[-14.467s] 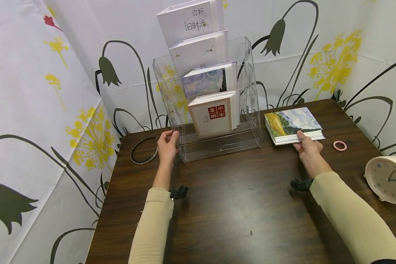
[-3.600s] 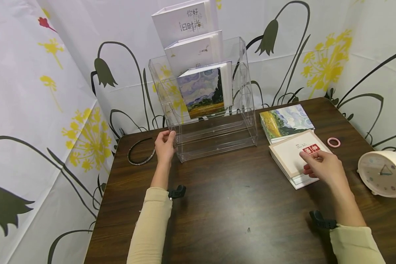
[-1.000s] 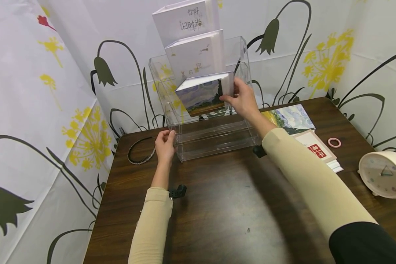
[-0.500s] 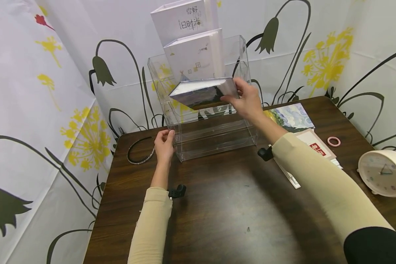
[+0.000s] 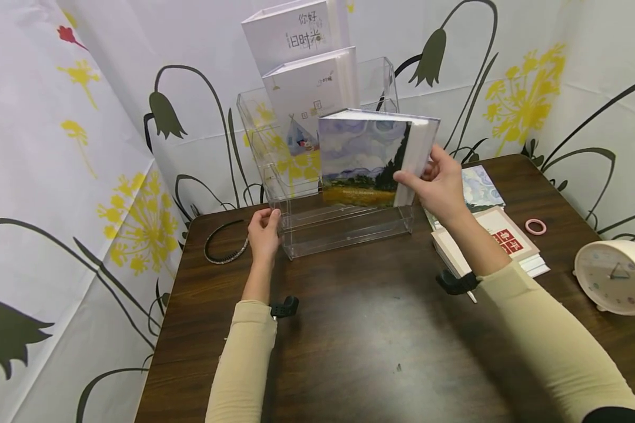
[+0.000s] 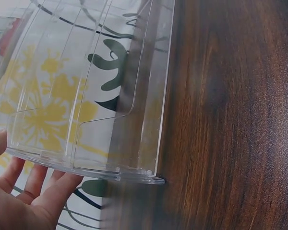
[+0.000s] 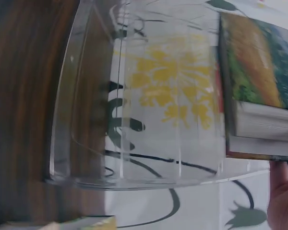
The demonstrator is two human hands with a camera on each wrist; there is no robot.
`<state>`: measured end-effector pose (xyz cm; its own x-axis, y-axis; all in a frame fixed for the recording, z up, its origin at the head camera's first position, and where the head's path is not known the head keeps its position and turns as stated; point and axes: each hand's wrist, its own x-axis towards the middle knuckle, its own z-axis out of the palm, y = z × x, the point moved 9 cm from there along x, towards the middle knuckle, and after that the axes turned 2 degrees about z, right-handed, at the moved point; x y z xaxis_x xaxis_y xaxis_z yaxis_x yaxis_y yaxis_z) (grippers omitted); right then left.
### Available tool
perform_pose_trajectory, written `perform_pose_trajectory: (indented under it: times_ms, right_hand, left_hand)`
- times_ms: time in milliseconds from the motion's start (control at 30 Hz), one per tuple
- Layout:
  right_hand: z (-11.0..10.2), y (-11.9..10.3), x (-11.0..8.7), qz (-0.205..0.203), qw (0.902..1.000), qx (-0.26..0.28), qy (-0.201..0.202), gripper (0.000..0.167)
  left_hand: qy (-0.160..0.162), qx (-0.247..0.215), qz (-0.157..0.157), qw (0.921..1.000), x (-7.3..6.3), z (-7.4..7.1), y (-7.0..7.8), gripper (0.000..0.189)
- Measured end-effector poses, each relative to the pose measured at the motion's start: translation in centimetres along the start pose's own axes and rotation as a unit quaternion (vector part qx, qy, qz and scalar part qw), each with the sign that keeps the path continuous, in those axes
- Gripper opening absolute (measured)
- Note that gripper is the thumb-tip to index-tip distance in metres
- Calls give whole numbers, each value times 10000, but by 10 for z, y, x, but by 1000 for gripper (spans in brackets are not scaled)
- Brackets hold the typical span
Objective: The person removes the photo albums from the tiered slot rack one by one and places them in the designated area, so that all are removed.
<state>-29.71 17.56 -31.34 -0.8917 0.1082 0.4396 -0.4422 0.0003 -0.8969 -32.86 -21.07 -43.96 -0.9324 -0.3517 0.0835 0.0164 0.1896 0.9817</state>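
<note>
My right hand (image 5: 441,185) grips the right edge of a hardcover book (image 5: 362,155) with a painted landscape cover, thumb on the front. The book is raised and tilted before the clear acrylic display rack (image 5: 344,239); in the right wrist view the book's cover (image 7: 259,62) shows at the right. At the rack's lower left side, my left hand (image 5: 264,232) holds the side panel, its fingers (image 6: 57,191) against the outside in the left wrist view. Two white books stand in the upper tiers, a taller one (image 5: 296,44) behind a shorter one (image 5: 312,88).
Right of the rack, a cream book with red squares (image 5: 500,226) overlaps another painted-cover book (image 5: 481,185). Nearby are a pink ring (image 5: 535,227) and a cream alarm clock (image 5: 611,276). A dark headband (image 5: 222,258) lies left, and a patterned curtain (image 5: 201,129) hangs behind.
The cream book went from the rack to the table's right. Then my right hand took the painted-cover book out of its tier and moved it rightward and forward. My left hand stayed on the rack.
</note>
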Motion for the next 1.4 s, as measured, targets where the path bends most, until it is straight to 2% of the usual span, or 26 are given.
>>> perform_pose_trajectory:
  times_ms: [100,233,400,567,700,967,1133,1400]
  right_hand:
    - [-12,14,-19,716,9974,86,-38,50]
    - [-26,35,-46,1670,9856,-106,-227,57]
    - [-42,70,-81,2737,9600,-364,-464,64]
    - [-49,106,-115,3541,9320,-246,-734,62]
    - [-49,124,-135,3833,9182,-292,-955,55]
    - [-49,143,-151,3997,9040,-939,-1194,49]
    - [-47,147,-154,3965,9004,-1176,-1353,42]
    - [-48,157,-157,3921,8971,-1450,-1429,44]
  left_hand:
    - [-2,-20,1,10000,0,1,-1,40]
    - [-12,4,29,10000,0,1,-1,42]
    - [-23,10,46,10000,0,1,-1,42]
    - [13,85,19,10000,1,2,-2,40]
    - [11,180,29,9998,1,1,-4,39]
    - [91,356,294,9989,2,-1,0,37]
    - [73,328,239,9991,2,-1,-2,38]
    - [29,227,217,9995,1,0,-1,39]
